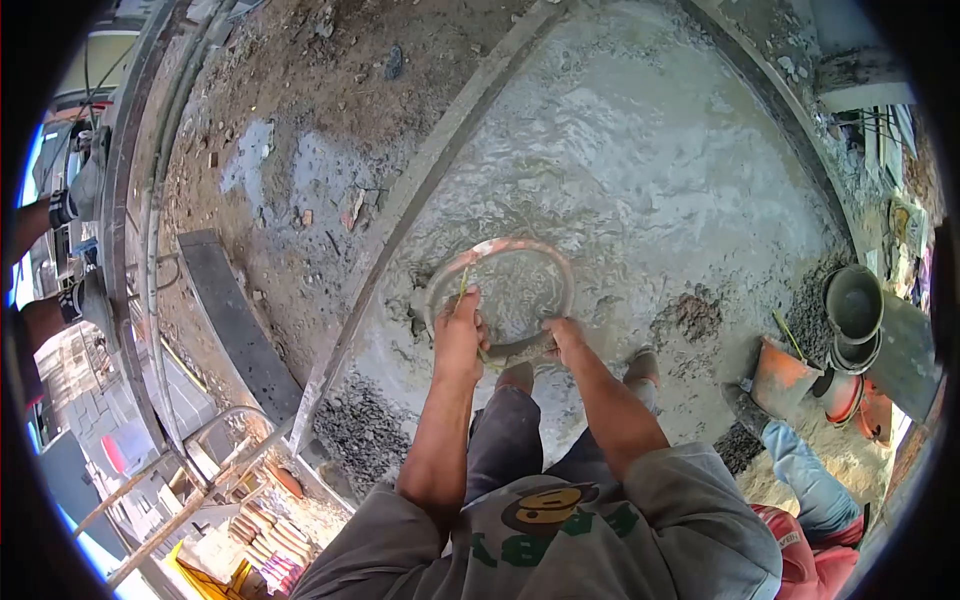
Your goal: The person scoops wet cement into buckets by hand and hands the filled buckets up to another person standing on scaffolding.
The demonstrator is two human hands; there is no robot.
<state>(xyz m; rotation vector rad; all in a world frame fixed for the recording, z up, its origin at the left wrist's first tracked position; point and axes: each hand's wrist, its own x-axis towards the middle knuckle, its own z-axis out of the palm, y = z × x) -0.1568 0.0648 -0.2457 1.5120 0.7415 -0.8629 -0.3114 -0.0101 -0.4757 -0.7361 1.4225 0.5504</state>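
A round orange bucket point(508, 244), coated in grey cement, is in front of my legs at the middle of the head view. Grey wet mix shows inside its rim. My left hand point(459, 335) is closed at the rim's left side, by a thin yellow-green cord that runs above and below the fingers. On the right near side, my right hand point(566, 338) grips the rim with bent fingers. Around the bucket spreads wet grey concrete point(640, 190), rough near my feet and smoother farther out. Whether the bucket's base touches the concrete is hidden.
Long form boards point(425, 185) edge the concrete on both sides. At right are an orange bucket point(782, 378), stacked dark buckets point(855, 303) and a person in red point(800, 560). Another person's shoes point(95, 310) rest on scaffold poles at left. Gravel point(360, 425) lies lower left.
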